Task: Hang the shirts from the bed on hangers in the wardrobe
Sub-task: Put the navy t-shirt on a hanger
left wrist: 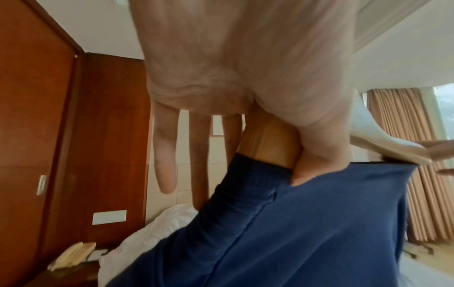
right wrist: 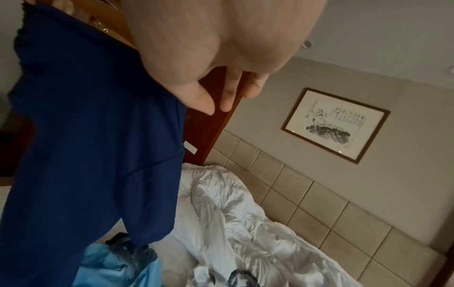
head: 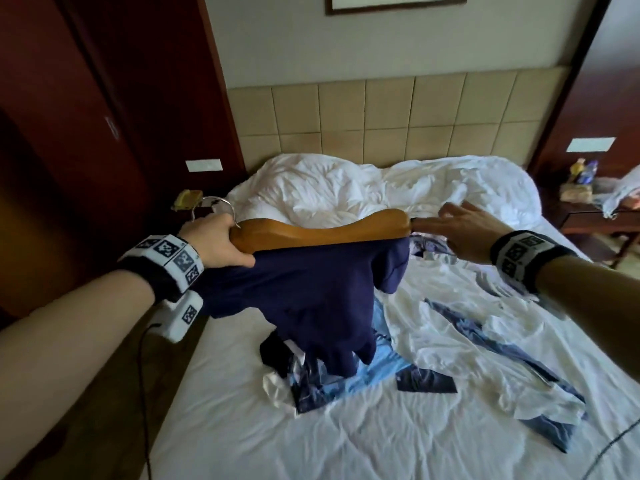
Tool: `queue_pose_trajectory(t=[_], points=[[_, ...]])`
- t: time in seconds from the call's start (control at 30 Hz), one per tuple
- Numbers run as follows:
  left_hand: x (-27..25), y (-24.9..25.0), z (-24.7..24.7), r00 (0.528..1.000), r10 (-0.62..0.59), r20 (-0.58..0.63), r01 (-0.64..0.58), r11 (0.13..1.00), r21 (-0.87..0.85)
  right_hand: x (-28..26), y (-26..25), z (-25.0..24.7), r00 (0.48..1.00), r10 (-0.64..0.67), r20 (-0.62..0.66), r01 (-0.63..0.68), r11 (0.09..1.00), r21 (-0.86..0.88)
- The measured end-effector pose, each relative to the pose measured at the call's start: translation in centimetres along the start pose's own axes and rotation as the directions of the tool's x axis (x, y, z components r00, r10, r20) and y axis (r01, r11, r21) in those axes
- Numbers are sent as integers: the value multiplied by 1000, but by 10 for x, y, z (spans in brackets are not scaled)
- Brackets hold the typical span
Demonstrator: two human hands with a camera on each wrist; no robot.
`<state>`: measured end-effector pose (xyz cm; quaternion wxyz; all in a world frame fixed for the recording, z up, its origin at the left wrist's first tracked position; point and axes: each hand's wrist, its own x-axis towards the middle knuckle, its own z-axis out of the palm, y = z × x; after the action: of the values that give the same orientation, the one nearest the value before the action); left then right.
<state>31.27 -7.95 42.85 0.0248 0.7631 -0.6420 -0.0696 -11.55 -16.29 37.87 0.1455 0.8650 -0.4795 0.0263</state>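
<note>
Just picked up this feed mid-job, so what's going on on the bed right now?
A person is putting a navy shirt on a wooden hanger above the bed. The left hand grips the hanger's left end together with the shirt fabric. The right hand is open at the hanger's right tip, fingers straight. The shirt hangs bunched under the bar, its hem trailing onto a light blue shirt. A white and blue garment also lies on the sheet. Nothing has reached the wardrobe yet.

head looks down at bed (head: 311,427); wrist views close, sharing headboard (right wrist: 307,194).
</note>
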Motion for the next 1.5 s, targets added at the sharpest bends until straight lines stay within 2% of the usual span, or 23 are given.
queue_pose_trajectory(t=[0.1,0.2,0.27,0.43,0.6,0.83,0.93,1.07,1.23,1.3,1.43,1.5], points=[[-3,2,-8,1000,-13,-1,13,999,53,8,-7,-17,999,-27,41,30,995,-97],[-4,-3,-5,999,-20,26,20,1000,12,9,-11,-26,965,-196,-174,167,972,-164],[-5,-6,0,999,-39,9,39,999,-11,9,-8,-20,932,-281,-229,244,954,-176],[-9,-6,9,999,-48,-22,45,994,-102,11,-19,-18,897,-243,-368,254,967,-21],[-10,-7,17,995,-25,100,41,985,-166,10,-14,-7,929,-180,-323,185,983,-15],[-23,-5,36,989,98,108,-64,957,-282,5,-13,-5,970,-22,-244,31,999,31],[-28,-8,42,975,153,159,-93,939,-331,4,-12,1,987,19,-159,-16,1000,21],[-34,-12,42,969,154,193,-84,941,-329,-5,-7,7,999,40,-3,-39,996,79],[-43,-1,42,957,187,221,-93,921,-379,-14,-18,-7,994,108,-26,-97,959,266],[-45,0,46,954,179,240,-75,919,-387,-16,-21,-11,984,171,-47,-139,908,394],[-50,-1,48,948,163,273,-30,902,-431,-16,-21,-9,976,117,-183,8,823,568],[-49,-2,47,945,165,281,-29,902,-431,-15,-21,-9,979,151,-141,-32,784,620]])
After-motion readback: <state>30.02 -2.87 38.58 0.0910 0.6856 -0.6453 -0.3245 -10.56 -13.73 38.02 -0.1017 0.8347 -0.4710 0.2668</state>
